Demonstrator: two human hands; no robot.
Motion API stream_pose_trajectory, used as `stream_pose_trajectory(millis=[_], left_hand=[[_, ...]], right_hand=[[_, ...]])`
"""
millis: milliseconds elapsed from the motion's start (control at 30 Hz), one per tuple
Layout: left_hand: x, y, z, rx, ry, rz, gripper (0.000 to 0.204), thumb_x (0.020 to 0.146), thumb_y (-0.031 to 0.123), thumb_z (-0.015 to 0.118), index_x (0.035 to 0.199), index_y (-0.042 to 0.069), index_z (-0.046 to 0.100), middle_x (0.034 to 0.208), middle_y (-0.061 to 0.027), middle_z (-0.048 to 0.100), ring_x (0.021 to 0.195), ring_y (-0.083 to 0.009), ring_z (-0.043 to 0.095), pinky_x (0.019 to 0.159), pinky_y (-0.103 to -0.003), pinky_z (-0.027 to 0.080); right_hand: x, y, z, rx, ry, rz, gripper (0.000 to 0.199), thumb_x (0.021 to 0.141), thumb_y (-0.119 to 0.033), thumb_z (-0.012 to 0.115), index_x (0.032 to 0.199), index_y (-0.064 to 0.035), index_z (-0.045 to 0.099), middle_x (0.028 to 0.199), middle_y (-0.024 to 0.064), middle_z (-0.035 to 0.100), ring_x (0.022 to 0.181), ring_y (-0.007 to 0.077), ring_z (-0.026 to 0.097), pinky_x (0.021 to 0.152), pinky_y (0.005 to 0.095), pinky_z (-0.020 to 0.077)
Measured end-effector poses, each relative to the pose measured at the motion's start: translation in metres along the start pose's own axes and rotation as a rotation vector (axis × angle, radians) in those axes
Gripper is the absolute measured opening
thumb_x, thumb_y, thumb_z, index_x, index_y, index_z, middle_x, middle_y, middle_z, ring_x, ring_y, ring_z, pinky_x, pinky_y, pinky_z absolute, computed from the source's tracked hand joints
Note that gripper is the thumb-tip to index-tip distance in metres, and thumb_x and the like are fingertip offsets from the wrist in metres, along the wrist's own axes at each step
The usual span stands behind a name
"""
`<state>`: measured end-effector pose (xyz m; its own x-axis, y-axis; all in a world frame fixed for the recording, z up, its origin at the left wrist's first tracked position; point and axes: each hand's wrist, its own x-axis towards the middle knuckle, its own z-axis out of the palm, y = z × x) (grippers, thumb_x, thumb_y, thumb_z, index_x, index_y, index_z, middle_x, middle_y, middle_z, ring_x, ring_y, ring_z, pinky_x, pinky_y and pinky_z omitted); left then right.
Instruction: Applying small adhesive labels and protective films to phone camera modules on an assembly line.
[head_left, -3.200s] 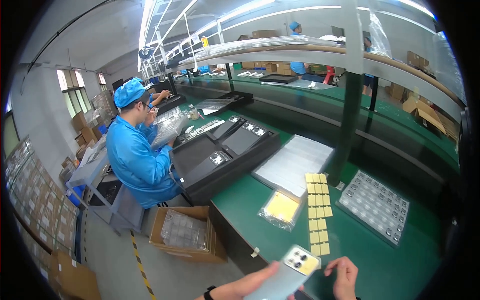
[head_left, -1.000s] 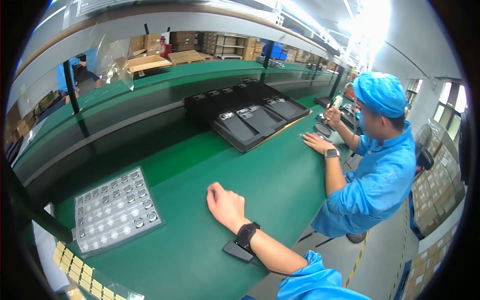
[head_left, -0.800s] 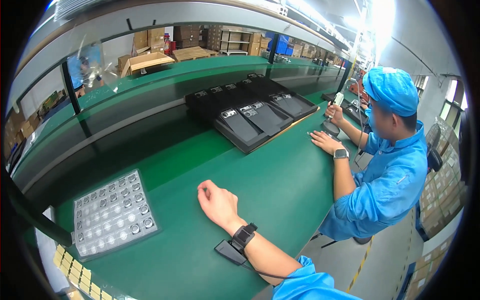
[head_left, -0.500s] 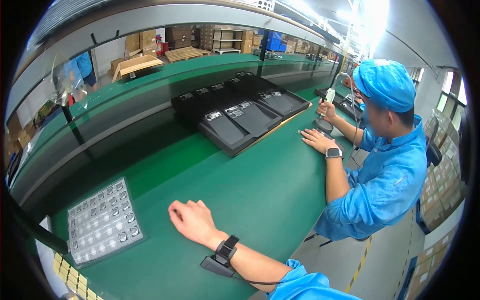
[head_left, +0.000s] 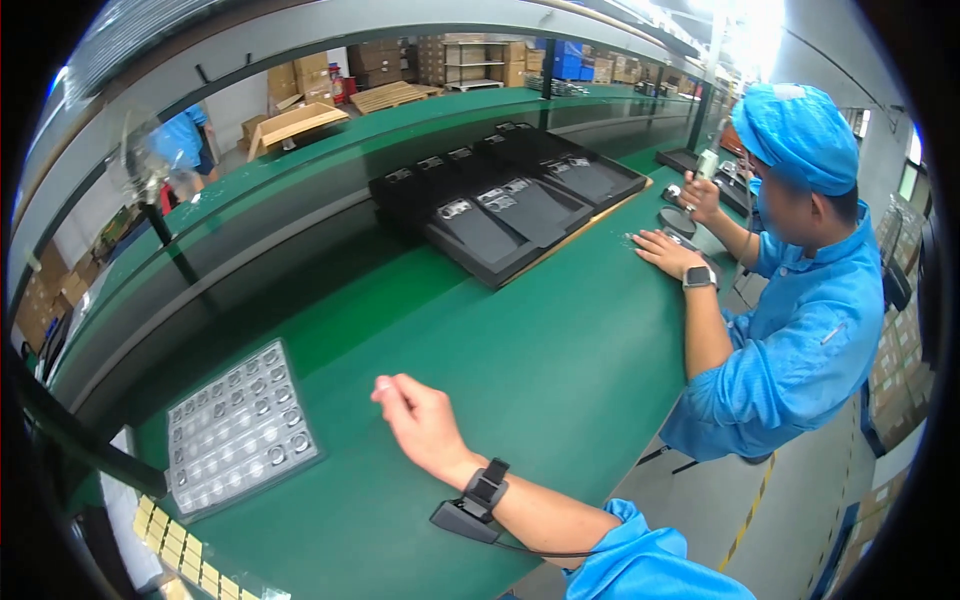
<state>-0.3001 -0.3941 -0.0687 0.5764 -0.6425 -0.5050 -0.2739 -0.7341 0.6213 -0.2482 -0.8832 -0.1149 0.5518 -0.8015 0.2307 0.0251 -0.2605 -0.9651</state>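
My right hand [head_left: 424, 425] hovers over or rests on the green worktop [head_left: 560, 340]; I cannot tell which. Its thumb is drawn in against the curled fingers, and anything held there is too small or hidden to make out. A black strap with a small black box [head_left: 470, 515] and a cable is round my right wrist. Left of the hand, apart from it, lies a clear plastic tray [head_left: 235, 430] with rows of round pockets. Small dark-rimmed round parts sit in many of them; other pockets look empty. My left hand is out of the picture.
Black trays [head_left: 500, 262] with flat dark panels and small silvery parts stand farther back. At right a co-worker in blue [head_left: 790, 330] holds a pale-green handheld tool [head_left: 705, 165]. Yellowish blocks [head_left: 185, 555] line the near left corner. A dark post [head_left: 85, 440] rises beside the tray.
The whole view has swung a little, shifting the scene rightward. My right hand's thumb and fingers look more drawn together. The co-worker's tool hand stands slightly farther from the other hand.
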Motion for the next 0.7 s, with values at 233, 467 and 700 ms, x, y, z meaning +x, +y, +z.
stream_pose_trajectory(millis=[233, 467, 700], left_hand=[[-0.012, -0.042, 0.092, -0.167, 0.140, -0.154, 0.036, 0.100, 0.033, 0.043, 0.085, 0.006, 0.062, 0.068, -0.0051, 0.055, 0.060, -0.0139, 0.051, 0.055, -0.030, 0.042], [-0.006, -0.071, 0.124, -0.369, 0.348, -0.206, 0.040, 0.101, 0.035, 0.042, 0.082, 0.006, 0.061, 0.065, -0.0050, 0.054, 0.060, -0.0142, 0.050, 0.057, -0.029, 0.043], [0.031, -0.005, 0.070, -0.926, 0.105, -0.141, 0.044, 0.101, 0.038, 0.039, 0.086, 0.003, 0.062, 0.079, -0.0185, 0.064, 0.075, -0.0317, 0.062, 0.069, -0.041, 0.048]], right_hand=[[-0.010, -0.014, 0.009, 0.388, 0.176, 0.057, 0.036, 0.101, -0.033, 0.047, 0.080, -0.0079, 0.062, 0.068, -0.0035, 0.051, 0.060, 0.0063, 0.046, 0.054, 0.0224, 0.0399], [-0.018, 0.008, 0.025, 0.287, 0.104, 0.006, 0.039, 0.104, -0.037, 0.036, 0.091, -0.0062, 0.056, 0.056, -0.0039, 0.038, 0.049, 0.0047, 0.035, 0.045, 0.0206, 0.0264], [-0.054, 0.006, 0.038, 0.257, -0.129, 0.024, 0.037, 0.103, -0.038, 0.040, 0.087, -0.0077, 0.054, 0.056, -0.0052, 0.036, 0.047, 0.0023, 0.031, 0.042, 0.0187, 0.0226]])
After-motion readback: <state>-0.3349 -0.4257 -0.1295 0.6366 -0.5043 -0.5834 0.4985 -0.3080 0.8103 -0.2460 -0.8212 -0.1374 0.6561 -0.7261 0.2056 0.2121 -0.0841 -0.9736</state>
